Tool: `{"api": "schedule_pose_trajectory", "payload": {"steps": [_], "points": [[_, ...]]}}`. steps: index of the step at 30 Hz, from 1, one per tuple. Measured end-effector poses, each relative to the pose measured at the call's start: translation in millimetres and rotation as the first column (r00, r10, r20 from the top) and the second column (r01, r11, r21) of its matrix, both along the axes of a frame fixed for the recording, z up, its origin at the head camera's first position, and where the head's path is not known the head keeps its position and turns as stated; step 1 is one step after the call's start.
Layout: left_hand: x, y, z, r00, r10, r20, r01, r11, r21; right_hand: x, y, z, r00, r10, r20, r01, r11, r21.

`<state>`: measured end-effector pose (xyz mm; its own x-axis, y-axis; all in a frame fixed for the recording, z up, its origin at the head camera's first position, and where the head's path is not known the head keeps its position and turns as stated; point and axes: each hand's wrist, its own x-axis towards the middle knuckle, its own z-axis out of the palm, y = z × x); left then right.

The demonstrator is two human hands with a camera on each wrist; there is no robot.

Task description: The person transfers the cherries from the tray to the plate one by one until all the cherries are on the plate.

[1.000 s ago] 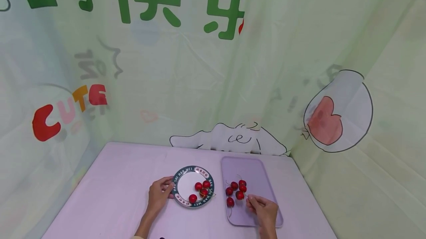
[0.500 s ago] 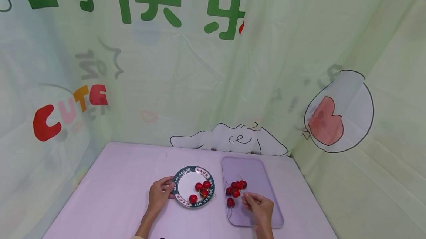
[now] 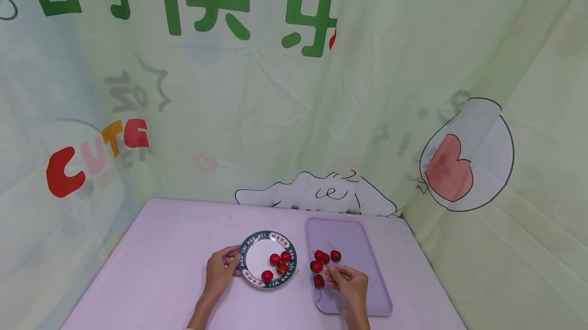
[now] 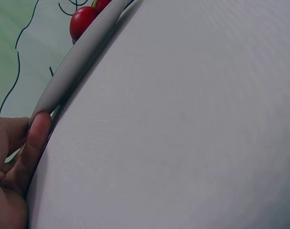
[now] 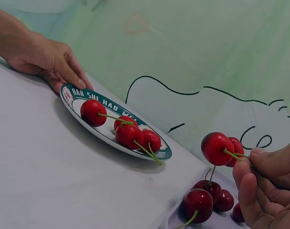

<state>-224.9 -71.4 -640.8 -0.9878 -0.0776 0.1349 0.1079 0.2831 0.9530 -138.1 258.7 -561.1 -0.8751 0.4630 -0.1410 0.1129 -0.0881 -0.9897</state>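
Pinching a cherry (image 5: 217, 148) by its stem, the right hand (image 3: 349, 285) has it lifted just above the purple tray (image 3: 363, 248), right of the plate (image 3: 257, 253). More loose cherries (image 3: 321, 263) sit on that tray. The left hand (image 3: 220, 271) grips the plate's left rim with curled fingers (image 4: 35, 138); four cherries (image 5: 123, 129) lie on the plate.

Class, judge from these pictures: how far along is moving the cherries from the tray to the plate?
Done: four cherries lie on the plate, whose rim the left hand holds. In hand: the right hand pinches one cherry by its stem above the tray. Left: about four cherries on the tray.
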Motion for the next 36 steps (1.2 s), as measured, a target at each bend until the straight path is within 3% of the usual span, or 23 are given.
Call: {"api": "schedule_pose_trajectory", "payload": {"steps": [15,27,36], "points": [[2.2,0,3.1,0.999,-0.012,0.031,0.011,1.0,0.005,-6.4,-9,-3.4,0.999,0.021,0.027,-0.021,1.0,-0.018],[-3.2,0,-1.8,1.0,-0.009,0.014,0.009,1.0,0.012,-3.4,-20,4.0,0.997,0.066,-0.027,-0.067,0.997,-0.039],[-2.5,0,0.5,0.999,-0.019,0.038,0.019,1.0,0.011,-3.8,-32,12.7,0.996,0.091,-0.008,-0.091,0.995,-0.031]]}}
